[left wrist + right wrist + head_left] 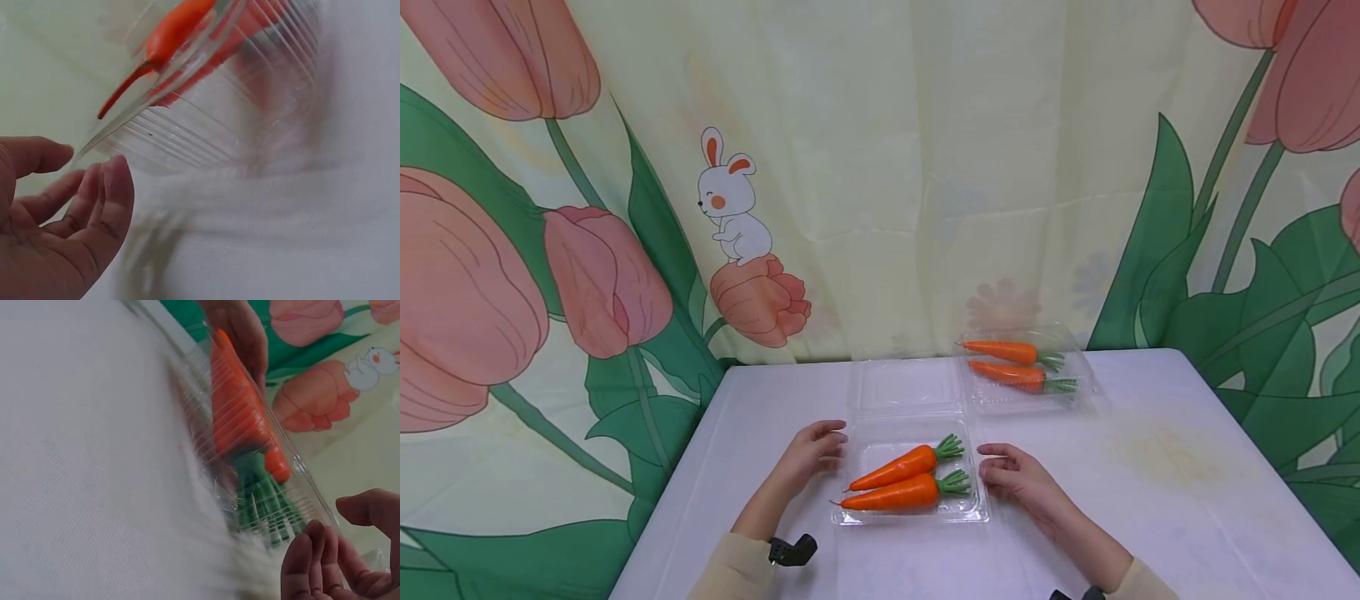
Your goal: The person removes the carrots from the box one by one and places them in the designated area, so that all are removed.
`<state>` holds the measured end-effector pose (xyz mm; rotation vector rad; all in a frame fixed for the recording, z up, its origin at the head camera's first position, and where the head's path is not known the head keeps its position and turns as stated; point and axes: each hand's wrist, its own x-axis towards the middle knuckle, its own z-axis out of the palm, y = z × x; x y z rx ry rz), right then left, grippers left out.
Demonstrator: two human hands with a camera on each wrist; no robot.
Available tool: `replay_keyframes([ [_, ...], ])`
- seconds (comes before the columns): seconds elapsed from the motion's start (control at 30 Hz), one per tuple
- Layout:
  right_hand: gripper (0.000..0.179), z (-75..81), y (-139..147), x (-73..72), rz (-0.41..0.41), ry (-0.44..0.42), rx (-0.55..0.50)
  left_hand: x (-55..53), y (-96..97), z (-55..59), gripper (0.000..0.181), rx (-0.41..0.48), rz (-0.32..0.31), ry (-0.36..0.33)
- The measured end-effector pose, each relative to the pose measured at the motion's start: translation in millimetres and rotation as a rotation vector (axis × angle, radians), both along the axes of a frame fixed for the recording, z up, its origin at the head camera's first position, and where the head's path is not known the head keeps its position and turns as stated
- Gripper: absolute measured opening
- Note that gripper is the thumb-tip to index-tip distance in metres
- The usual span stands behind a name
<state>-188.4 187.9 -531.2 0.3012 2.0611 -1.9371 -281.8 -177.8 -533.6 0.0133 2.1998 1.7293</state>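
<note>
Between the two hands, near the person's edge of the white counter (1150,533), lies the clear tray (917,518), its lid (906,386) folded back on the far side. The rear carrot (891,470) and the front carrot (902,493) rest in it roughly side by side, long axes running left to right and rising slightly toward the right, tips to the left (the front one's pokes past the left rim). The left hand (812,454) stands beside the left rim and the right hand (1018,479) beside the right, nearer the leafy tops. Each has thumb and loosely bent fingers parted about the rim, with no firm hold showing; whether any fingertip touches the plastic I cannot tell. Farther off, behind and right, sits another clear container (1067,340).
</note>
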Motion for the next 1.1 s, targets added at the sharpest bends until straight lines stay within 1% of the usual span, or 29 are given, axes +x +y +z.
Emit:
replay_keyframes([
  [0.07,0.052,1.8,-1,-0.2,-0.011,0.0,0.02,2.6,-2.3,0.6,0.046,0.01,-0.022,-0.017],
  [0.2,0.053,2.4,-3,0.6,0.004,0.014,0.026,4.7,-5.6,0.6,0.046,0.035,-0.046,-0.036],
  [0.47,0.053,-4.0,0,1.8,0.054,0.036,-0.01,5.2,-7.5,1.7,0.044,0.048,-0.058,-0.038],
  [0.57,0.053,-4.6,-1,1.7,0.06,0.046,-0.001,6.2,-8.9,2.5,0.043,0.049,-0.06,-0.039],
  [0.63,0.053,-3.5,-2,2.4,0.049,0.066,0.044,7.8,-10.1,3.2,0.044,0.048,-0.063,-0.04],
  [0.7,0.051,-1.0,-4,3.1,0.027,0.111,0.136,9.1,-10.9,3.3,0.044,0.048,-0.066,-0.042],
  [0.8,0.044,5.5,-8,4.5,-0.015,0.214,0.3,9.9,-11.0,3.5,0.045,0.044,-0.067,-0.042],
  [0.87,0.037,11.3,-10,5.5,-0.035,0.289,0.384,9.5,-10.5,3.6,0.045,0.037,-0.066,-0.04],
  [0.97,0.03,18.6,-16,6.8,-0.036,0.372,0.428,8.7,-9.6,3.4,0.044,0.025,-0.06,-0.038],
  [1.1,0.026,25.3,-24,5.3,-0.005,0.41,0.462,7.9,-7.9,3.2,0.044,0.011,-0.051,-0.046],
])
